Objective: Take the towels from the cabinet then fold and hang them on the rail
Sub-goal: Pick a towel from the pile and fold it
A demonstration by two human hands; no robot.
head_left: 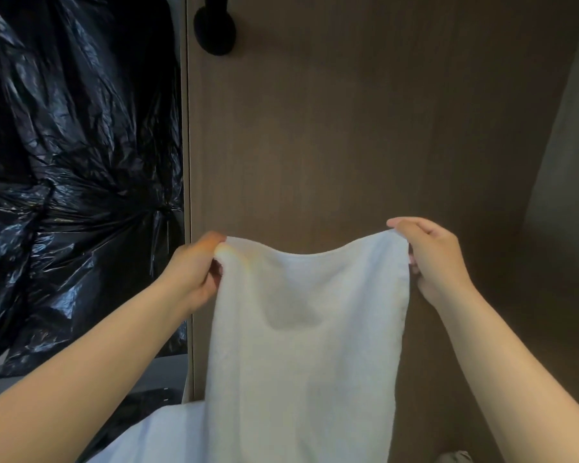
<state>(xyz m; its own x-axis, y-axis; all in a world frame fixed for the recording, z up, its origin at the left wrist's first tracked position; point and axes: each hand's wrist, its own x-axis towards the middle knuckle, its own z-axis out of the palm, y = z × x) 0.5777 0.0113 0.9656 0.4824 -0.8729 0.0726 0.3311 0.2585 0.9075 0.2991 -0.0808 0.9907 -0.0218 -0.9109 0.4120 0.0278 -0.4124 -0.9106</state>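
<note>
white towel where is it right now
In the head view the white towel hangs mid-frame before the wooden panel, its top corners pinched by the left hand and right hand; black plastic is to its left.

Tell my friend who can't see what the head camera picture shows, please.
The left hand and right hand hold up a white towel by its top corners before a brown wooden panel. Crinkled black plastic fills the left.
</note>
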